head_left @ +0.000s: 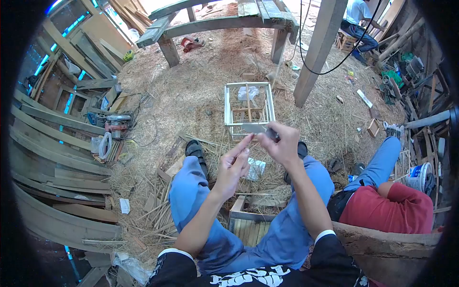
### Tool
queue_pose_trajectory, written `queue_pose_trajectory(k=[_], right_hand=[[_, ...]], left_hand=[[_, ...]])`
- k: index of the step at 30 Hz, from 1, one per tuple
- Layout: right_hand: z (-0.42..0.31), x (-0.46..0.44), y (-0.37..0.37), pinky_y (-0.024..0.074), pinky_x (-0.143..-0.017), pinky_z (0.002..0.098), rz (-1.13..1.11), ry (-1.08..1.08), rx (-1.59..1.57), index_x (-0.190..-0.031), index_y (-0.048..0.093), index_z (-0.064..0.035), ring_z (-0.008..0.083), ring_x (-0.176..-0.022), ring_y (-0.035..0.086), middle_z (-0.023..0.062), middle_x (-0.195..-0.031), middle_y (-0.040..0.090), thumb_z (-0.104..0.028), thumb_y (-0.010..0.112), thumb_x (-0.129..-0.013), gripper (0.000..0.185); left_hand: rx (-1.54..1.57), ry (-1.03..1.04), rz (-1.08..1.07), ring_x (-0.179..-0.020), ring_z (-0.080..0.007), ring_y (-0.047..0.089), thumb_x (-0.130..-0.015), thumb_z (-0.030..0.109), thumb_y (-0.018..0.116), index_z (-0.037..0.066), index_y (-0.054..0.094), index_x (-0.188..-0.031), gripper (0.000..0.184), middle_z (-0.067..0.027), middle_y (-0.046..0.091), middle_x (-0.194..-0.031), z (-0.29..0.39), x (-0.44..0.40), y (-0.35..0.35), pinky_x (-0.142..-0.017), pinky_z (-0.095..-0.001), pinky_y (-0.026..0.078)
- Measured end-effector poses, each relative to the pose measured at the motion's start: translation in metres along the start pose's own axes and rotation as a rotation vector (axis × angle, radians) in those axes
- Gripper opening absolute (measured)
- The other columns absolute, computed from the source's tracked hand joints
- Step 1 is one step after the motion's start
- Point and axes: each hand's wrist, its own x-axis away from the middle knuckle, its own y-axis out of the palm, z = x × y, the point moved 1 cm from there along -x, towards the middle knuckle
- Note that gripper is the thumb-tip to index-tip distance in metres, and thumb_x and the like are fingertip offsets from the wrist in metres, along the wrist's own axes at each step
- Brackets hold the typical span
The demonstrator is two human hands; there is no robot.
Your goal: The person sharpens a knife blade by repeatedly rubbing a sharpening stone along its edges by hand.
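My right hand (pixel 281 143) is closed around a knife (pixel 255 128), its flat grey blade pointing left, level with the top of the small wooden frame beyond. My left hand (pixel 233 167) is raised just below and left of the blade, fingers curled and index finger stretched toward my right thumb. Whether a thin piece sits between its fingertips is too small to tell. Past the knife, the pale frame (pixel 226 105) stands on the floor with a clear plastic bag inside. Between my knees is a slatted wooden piece (pixel 251 232).
A rough workbench (pixel 217 29) and a post (pixel 319 55) stand ahead. Power tools (pixel 116 125) and stacked planks (pixel 57 138) lie left. A person in red (pixel 382 208) sits close on my right; another person (pixel 358 21) sits farther back. Shavings and sticks cover the floor.
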Motion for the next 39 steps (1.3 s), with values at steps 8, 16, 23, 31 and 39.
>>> queue_pose_trajectory(k=[8,16,23,31,39], right_hand=[[-0.001,-0.003,-0.002,0.0456,-0.05,0.0348,-0.03,0.156,-0.067,-0.078,0.068,-0.005,0.024,-0.05,0.061,0.0111,-0.059,0.061,-0.044,0.076,-0.076,0.039],[-0.007,-0.002,0.0,0.0469,-0.051,0.0345,-0.12,0.085,-0.104,-0.081,0.068,-0.0035,0.0254,-0.054,0.064,0.0122,-0.061,0.062,-0.045,0.078,-0.074,0.043],[-0.013,0.003,0.003,0.0447,-0.048,0.0316,-0.1,-0.185,-0.114,-0.078,0.069,-0.0064,0.0207,-0.05,0.06,0.0078,-0.058,0.059,-0.044,0.081,-0.068,0.04],[-0.006,-0.003,-0.01,0.0433,-0.048,0.0315,-0.039,-0.255,-0.046,-0.075,0.067,-0.0063,0.0198,-0.05,0.059,0.0062,-0.057,0.058,-0.048,0.081,-0.067,0.045],[0.004,-0.002,-0.019,0.0463,-0.053,0.0311,-0.093,-0.102,-0.038,-0.083,0.069,-0.0043,0.02,-0.055,0.061,0.0082,-0.063,0.061,-0.043,0.08,-0.071,0.042]], left_hand=[[-0.102,0.032,-0.026,-0.052,-0.0012,0.029,-0.102,0.015,0.048,0.005,0.05,-0.137,0.037,0.0082,0.035,-0.068,-0.001,-0.001,0.0,-0.048,-0.021,0.026],[0.185,-0.105,-0.044,-0.049,-0.0034,0.023,-0.101,0.02,0.049,0.007,0.052,-0.131,0.033,0.0081,0.028,-0.064,0.001,-0.004,-0.004,-0.047,-0.0229,0.025],[0.221,-0.152,-0.058,-0.047,-0.0033,0.019,-0.103,0.019,0.044,0.01,0.043,-0.143,0.04,0.0086,0.022,-0.063,0.002,0.001,-0.002,-0.047,-0.0228,0.022],[0.184,-0.169,-0.14,-0.05,-0.003,0.016,-0.103,0.017,0.046,0.009,0.04,-0.146,0.044,0.0089,0.024,-0.065,0.007,0.003,-0.004,-0.047,-0.0215,0.021],[0.105,-0.133,-0.118,-0.05,-0.0026,0.022,-0.102,0.016,0.046,0.01,0.045,-0.144,0.042,0.0085,0.024,-0.065,0.0,0.001,-0.002,-0.047,-0.0216,0.022]])
